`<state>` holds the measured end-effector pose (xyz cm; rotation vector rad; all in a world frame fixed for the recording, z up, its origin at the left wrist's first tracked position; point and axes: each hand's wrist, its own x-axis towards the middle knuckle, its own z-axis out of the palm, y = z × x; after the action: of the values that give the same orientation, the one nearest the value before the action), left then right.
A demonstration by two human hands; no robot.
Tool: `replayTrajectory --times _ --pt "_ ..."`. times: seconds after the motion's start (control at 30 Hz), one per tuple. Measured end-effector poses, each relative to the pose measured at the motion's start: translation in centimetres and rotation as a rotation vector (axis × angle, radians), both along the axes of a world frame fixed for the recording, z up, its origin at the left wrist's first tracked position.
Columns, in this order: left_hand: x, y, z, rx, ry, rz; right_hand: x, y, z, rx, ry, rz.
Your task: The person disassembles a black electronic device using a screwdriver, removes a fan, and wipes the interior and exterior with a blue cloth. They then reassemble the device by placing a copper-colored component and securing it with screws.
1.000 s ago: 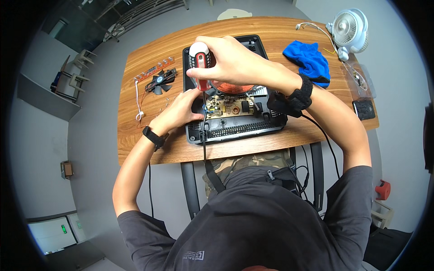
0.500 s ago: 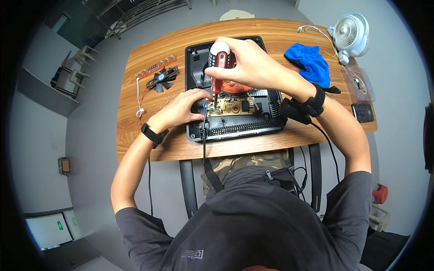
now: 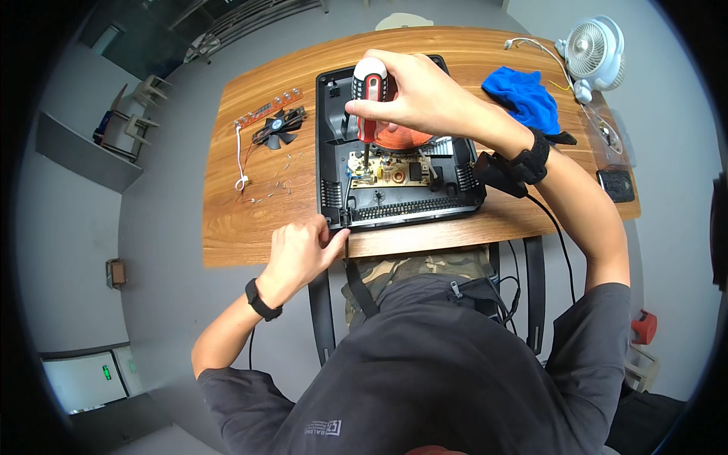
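A black plastic housing, apparently an opened induction cooker base, lies on the wooden table. Inside it are a tan circuit board and an orange-red coil, partly covered by my right hand. My right hand grips a screwdriver with a red, black and white handle. The screwdriver stands nearly upright, its shaft reaching down to the left part of the board. My left hand is closed at the housing's near left corner, its thumb beside the black power cord. Its fingertips are partly hidden.
Left of the housing lie a black fan, a strip board with a white cable and several small screws. To the right are a blue cloth, a white desk fan and a black box-like item. A cabled black device hangs by my right wrist.
My left hand has moved from the board's left side down to the near left corner of the housing. My right hand keeps the screwdriver upright over the board.
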<state>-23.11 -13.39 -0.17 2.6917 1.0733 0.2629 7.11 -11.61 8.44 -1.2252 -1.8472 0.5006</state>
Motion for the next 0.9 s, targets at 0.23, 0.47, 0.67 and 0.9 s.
replayTrajectory --times 0.23,0.47,0.67,0.9 --pt "0.4 -1.6 -2.6 0.099 0.021 -0.048 -0.5 -0.1 0.4 -0.021 -0.021 0.013" --pt "0.6 -1.6 -2.1 -0.159 -0.223 0.022 0.3 -0.6 0.5 0.05 -0.104 -0.018" --pt "0.6 -2.2 -0.1 -0.255 -0.229 -0.052 0.5 -0.5 0.3 0.054 -0.096 -0.027" --pt "0.2 -2.6 -0.2 -0.28 -0.136 -0.043 0.3 -0.3 0.1 0.091 -0.117 -0.01"
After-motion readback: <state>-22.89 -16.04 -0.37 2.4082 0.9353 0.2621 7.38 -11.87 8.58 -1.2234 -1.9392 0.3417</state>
